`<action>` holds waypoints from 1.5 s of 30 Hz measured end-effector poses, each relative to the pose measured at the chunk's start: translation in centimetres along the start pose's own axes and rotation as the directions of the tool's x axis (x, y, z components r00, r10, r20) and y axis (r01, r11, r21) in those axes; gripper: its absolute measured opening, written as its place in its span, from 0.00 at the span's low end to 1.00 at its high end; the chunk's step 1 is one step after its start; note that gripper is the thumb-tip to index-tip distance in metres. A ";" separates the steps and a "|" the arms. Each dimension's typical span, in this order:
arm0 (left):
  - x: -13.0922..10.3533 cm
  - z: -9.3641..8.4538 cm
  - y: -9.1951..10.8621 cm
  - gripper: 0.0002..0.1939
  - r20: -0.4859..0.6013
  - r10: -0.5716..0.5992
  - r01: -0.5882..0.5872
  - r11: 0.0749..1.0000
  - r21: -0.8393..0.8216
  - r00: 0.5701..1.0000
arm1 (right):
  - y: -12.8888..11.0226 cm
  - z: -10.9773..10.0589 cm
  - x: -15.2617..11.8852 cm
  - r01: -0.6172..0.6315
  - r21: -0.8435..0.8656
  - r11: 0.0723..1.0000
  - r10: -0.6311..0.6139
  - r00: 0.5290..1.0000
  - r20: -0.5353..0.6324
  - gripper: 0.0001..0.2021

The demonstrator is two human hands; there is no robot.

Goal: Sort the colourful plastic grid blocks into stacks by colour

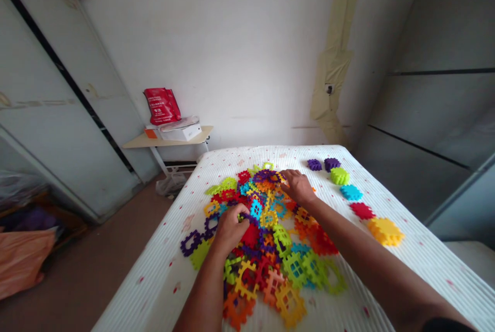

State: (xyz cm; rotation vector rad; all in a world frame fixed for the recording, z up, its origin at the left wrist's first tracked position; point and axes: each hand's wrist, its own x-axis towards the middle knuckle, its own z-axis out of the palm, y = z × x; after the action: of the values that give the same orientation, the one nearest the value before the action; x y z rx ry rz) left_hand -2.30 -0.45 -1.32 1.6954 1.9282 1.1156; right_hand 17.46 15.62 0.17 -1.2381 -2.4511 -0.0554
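Observation:
A heap of colourful interlocking plastic tiles with notched edges covers the middle of the bed. My left hand (231,226) is closed at the heap's left side, its fingertips pinching at the edge of a dark purple tile (244,215); much of that tile is hidden. Toward the far side of the heap, my right hand (298,186) reaches over with thumb and fingers apart. Its fingertips are beside a purple tile (267,176), and I cannot tell whether they touch it. Between the hands lie a blue window tile (256,209) and a yellow one (268,218).
Sorted stacks line the bed's right side: purple (332,164), green (340,176), blue (351,192), red (362,211) and yellow (385,231). A small table (141,140) holding a red bag (162,106) and a white box (181,131) stands beyond the bed's far left corner.

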 end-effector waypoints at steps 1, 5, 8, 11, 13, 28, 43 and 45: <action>0.0 0.0 0.0 0.07 -0.011 -0.001 0.001 1.000 -0.009 1.000 | 0.5 -0.1 -0.5 0.018 0.027 0.999 -0.018 1.000 -0.011 0.17; 0.1 0.0 0.0 0.07 -0.064 -0.012 0.009 0.999 -0.051 0.998 | 2.7 -0.7 -2.8 0.093 0.173 0.981 -0.073 0.990 -0.117 0.12; 0.1 0.0 -0.3 0.08 -0.128 -0.025 0.015 0.997 -0.081 0.991 | 4.0 -1.5 -5.4 0.160 0.260 0.952 -0.113 0.976 -0.189 0.11; 0.3 0.1 -0.9 0.10 -0.184 -0.038 0.017 0.993 -0.114 0.982 | 4.5 -2.9 -8.5 0.206 0.304 0.930 -0.158 0.972 -0.175 0.11; 0.4 0.2 -1.5 0.11 -0.224 -0.057 0.024 0.989 -0.147 0.973 | 4.4 -3.8 -10.7 0.191 0.299 0.935 -0.158 0.978 -0.134 0.10; 1.0 0.8 -1.9 0.18 -0.323 -0.246 0.021 0.823 -0.568 0.914 | 2.6 -1.5 -12.5 0.155 0.143 0.978 -0.156 0.988 -0.006 0.19; 0.8 0.3 -1.5 0.23 -0.376 -0.229 -0.119 0.695 -0.709 0.898 | 1.8 1.0 -7.0 0.135 0.167 0.977 -0.086 0.958 -0.272 0.17; 0.6 0.2 -1.2 0.23 -0.358 -0.246 -0.087 0.706 -0.703 0.901 | 3.0 0.7 -7.6 0.130 0.181 0.975 -0.070 0.949 -0.308 0.16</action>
State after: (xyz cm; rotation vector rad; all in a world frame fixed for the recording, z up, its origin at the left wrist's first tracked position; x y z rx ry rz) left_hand -3.14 0.22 -2.18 0.9669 1.4245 1.9979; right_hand 23.56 11.79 -3.65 -0.9424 -2.1928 -0.0235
